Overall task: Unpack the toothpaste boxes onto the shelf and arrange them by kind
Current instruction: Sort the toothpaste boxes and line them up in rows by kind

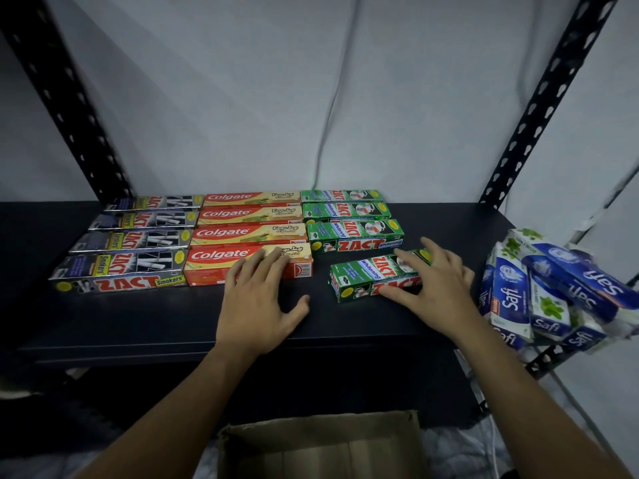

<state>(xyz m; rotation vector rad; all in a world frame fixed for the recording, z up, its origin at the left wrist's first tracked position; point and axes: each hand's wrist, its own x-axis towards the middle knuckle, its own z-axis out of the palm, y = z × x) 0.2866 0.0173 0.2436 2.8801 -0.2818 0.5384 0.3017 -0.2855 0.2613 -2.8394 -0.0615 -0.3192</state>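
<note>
Black shelf [138, 323] on slotted uprights, grey wall behind.

Sorted, rear to front edge:
- Zact Smokers boxes [131, 243]: four, left.
- Colgate boxes [242, 216]: four, middle.
- Zact Whitening boxes [349, 210]: three, right.

Fourth Whitening box [359, 274]: askew near the front edge, apart from its column, under the right hand [432, 288]; grip wide, fingers spread flat on top.

Left hand [256, 299]: grip wide, fingers resting on the front Colgate box [214, 264].

Outstanding, by judgement: squaring the fourth box into line; Safi boxes [553, 292] heaped past the right edge, unsorted.

Cardboard carton [321, 447] below: contents unseen.
</note>
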